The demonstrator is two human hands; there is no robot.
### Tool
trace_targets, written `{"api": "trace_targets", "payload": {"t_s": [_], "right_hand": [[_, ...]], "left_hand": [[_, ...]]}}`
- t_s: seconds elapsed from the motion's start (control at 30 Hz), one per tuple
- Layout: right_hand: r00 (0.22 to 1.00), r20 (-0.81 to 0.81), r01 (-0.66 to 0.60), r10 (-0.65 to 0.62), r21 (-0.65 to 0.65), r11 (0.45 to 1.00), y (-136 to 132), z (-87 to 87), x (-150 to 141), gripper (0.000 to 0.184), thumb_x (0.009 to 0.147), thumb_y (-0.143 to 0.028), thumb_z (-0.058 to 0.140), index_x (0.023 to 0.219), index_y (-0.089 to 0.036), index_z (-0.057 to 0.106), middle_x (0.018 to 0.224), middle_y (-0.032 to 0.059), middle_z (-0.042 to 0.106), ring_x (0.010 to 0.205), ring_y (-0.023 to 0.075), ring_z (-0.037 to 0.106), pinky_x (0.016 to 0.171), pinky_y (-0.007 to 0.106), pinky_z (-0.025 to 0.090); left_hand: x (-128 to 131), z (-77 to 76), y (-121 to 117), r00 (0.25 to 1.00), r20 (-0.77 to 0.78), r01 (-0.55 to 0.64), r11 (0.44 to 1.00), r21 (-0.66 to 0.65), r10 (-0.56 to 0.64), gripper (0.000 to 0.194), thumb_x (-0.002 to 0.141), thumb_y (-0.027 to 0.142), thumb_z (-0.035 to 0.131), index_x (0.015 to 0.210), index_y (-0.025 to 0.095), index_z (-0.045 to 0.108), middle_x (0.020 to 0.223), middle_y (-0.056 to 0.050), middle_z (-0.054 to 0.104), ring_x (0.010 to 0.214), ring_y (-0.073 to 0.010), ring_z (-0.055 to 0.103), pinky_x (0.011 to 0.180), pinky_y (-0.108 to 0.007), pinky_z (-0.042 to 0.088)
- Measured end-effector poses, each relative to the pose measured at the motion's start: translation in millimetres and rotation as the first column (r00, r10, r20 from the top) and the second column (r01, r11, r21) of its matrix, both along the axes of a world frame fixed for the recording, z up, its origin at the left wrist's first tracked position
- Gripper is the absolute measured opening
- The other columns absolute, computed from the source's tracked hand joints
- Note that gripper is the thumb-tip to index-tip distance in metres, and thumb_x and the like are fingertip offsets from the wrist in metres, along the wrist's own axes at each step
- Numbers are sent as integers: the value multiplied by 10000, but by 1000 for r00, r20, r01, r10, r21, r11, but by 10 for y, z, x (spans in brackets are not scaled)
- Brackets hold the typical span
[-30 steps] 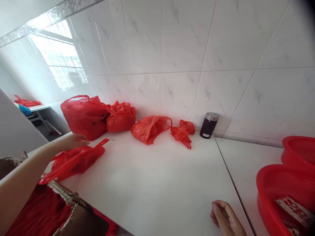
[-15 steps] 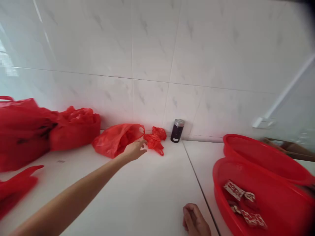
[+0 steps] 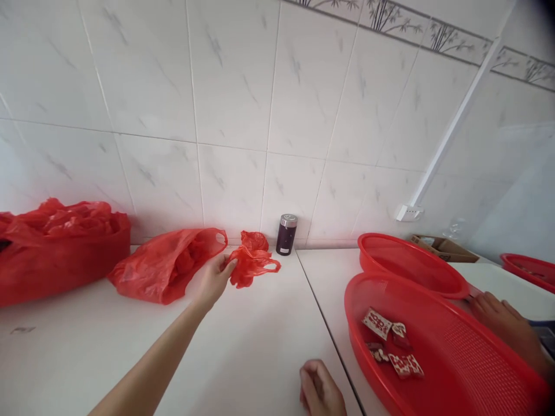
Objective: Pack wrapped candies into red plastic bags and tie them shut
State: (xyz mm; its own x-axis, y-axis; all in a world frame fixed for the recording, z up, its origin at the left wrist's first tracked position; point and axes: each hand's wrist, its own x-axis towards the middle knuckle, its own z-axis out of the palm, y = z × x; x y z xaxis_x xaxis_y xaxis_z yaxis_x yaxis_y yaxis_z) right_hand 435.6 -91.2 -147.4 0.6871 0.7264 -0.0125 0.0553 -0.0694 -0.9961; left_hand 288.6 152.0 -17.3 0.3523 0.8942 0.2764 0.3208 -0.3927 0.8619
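Note:
My left hand (image 3: 217,278) pinches the edge of a crumpled red plastic bag (image 3: 249,263) near the wall, its loop handle pointing right. Just left of that hand lies a larger red plastic bag (image 3: 156,263), its mouth facing right, with more red plastic inside. My right hand (image 3: 319,388) rests on the white table in a loose curl, and nothing shows in it. Beside it stands a big red plastic basket (image 3: 359,341) holding several small wrapped packets (image 3: 377,323) with red and white print.
A dark flask (image 3: 286,235) stands against the tiled wall. Full red bags (image 3: 73,251) sit far left. Behind the near basket is another red basket (image 3: 407,260), then a cardboard box (image 3: 446,249). Another person's hand (image 3: 498,318) is at the near basket's right rim.
My left hand has closed on the crumpled bag, which it was reaching toward. The view has turned right, bringing the other person's hand in. My right hand stays curled on the table.

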Motion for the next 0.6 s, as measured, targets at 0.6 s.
{"api": "trace_targets", "payload": {"t_s": [0.6], "right_hand": [[966,-254,118,-40,299,947,25,840,-130,232,843,-405,567,974,-214,557,973,57,665,812,186,628,705,288,499]], "left_hand": [[-868,-851,-1221,691,433,112,507,-855,579,100,830,178,514,865,235,589,947,-34,652,961,-216,654,960,-444,507]]}}
